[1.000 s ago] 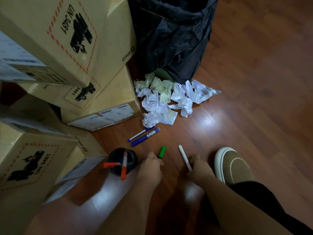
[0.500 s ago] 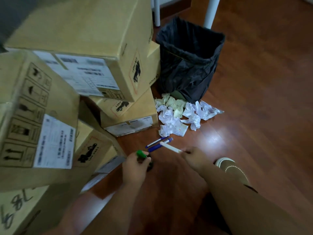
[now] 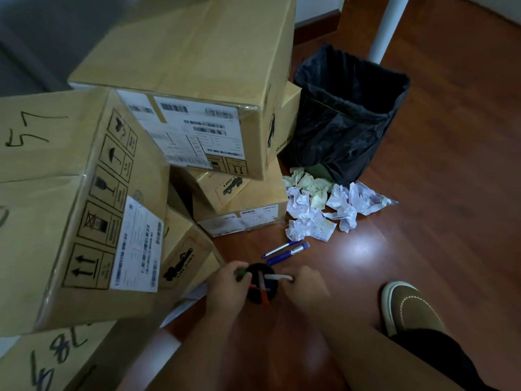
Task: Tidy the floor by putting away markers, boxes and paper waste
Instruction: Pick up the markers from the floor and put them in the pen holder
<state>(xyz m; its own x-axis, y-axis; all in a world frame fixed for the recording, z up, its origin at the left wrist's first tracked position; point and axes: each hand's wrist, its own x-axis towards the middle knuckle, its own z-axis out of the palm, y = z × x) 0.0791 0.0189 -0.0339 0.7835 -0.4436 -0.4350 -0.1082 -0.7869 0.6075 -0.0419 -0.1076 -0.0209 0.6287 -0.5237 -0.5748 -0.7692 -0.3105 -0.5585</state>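
A black round marker holder (image 3: 266, 294) stands on the wooden floor with two orange markers (image 3: 263, 295) in it. My left hand (image 3: 227, 289) holds a green marker (image 3: 244, 274) at the holder's left rim. My right hand (image 3: 306, 286) holds a white marker (image 3: 277, 277) over the right rim. Two blue markers (image 3: 287, 251) lie on the floor just beyond the holder. Crumpled white and pale green paper (image 3: 324, 204) is piled in front of a black-lined waste bin (image 3: 342, 114). Stacked cardboard boxes (image 3: 197, 80) fill the left.
A large box (image 3: 70, 207) leans close at my left, above another marked box (image 3: 50, 359). My brown shoe (image 3: 408, 309) rests on the floor at the right. A white table leg (image 3: 384, 26) stands behind the bin. Open wooden floor (image 3: 451, 193) stretches to the right.
Both hands picked markers off the floor, green in the left and white in the right, and carried them to the black holder. The camera rose and pulled back.
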